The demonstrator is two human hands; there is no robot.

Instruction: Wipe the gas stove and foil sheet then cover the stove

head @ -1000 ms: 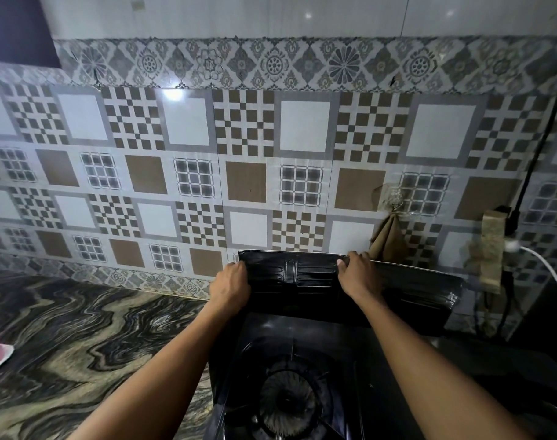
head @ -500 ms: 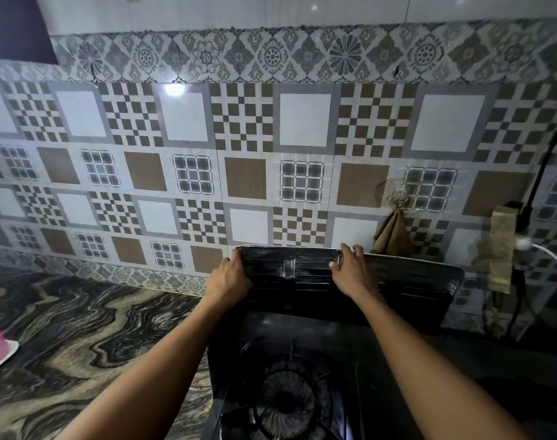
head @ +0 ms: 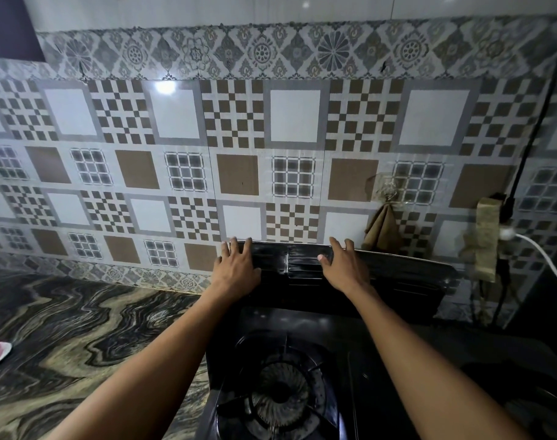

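While the stove cover (head: pixel 382 274) stands raised behind the burner (head: pixel 280 395), left hand (head: pixel 237 268) and right hand (head: pixel 345 265) rest spread flat against it.

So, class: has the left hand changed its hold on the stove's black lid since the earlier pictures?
Yes. The left hand has opened: its fingers now lie flat on the lid, tips at its top edge against the tiled wall.

Both bare forearms reached forward from the near edge of the view, converging slightly toward the far centre. The left hand (head: pixel 236 268) lay palm down with its fingers (head: pixel 247 246) spread and pointing away, flattened rather than curled. The right hand (head: pixel 344 265) was also palm down, fingers extended and slightly splayed, its thumb angled out to the left. The two hands were level with each other, well apart, with wrists straight and neither hand gripping anything.
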